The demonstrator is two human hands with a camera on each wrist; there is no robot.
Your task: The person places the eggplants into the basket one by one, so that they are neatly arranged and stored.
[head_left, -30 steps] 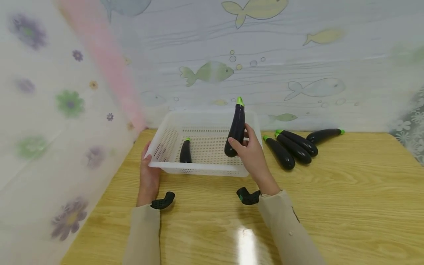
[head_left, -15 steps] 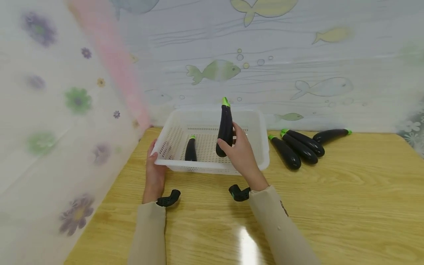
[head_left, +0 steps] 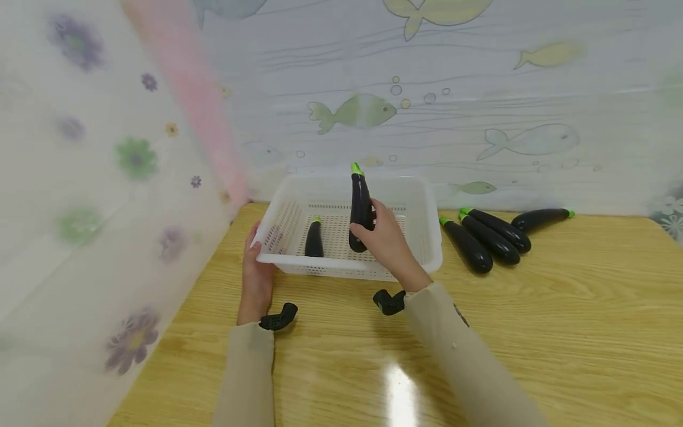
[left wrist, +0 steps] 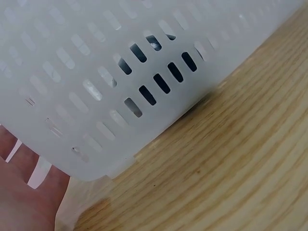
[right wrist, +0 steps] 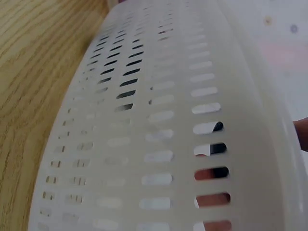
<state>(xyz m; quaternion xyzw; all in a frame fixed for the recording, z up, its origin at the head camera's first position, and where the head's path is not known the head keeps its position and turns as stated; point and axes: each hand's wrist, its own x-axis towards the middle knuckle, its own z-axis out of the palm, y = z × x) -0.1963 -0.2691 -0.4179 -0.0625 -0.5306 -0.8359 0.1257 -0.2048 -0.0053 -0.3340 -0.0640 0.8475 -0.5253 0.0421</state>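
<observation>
My right hand (head_left: 392, 240) grips a dark eggplant (head_left: 361, 204) near its lower end, its green stem pointing up. It holds the eggplant over the white slotted basket (head_left: 341, 265), right of the middle. In the right wrist view, the basket wall (right wrist: 255, 120) hides most of the held eggplant; fingers (right wrist: 214, 198) show through the slots. My left hand (head_left: 258, 276) holds the basket's near left corner, thumb at the rim. Its fingers (left wrist: 53, 185) lie against the outer side in the left wrist view. Another eggplant (head_left: 315, 240) lies inside the basket at the left.
Right of the basket, several eggplants (head_left: 469, 246) lie close together on the wooden table (head_left: 533, 332). One more eggplant (head_left: 541, 219) rests farther right by the back wall covering (head_left: 597, 172). A flowered sheet (head_left: 96, 249) borders the table on the left.
The right hand has carried its eggplant leftward from the basket's right side and slightly lower. The left hand keeps its place on the basket. The head view has shifted a little.
</observation>
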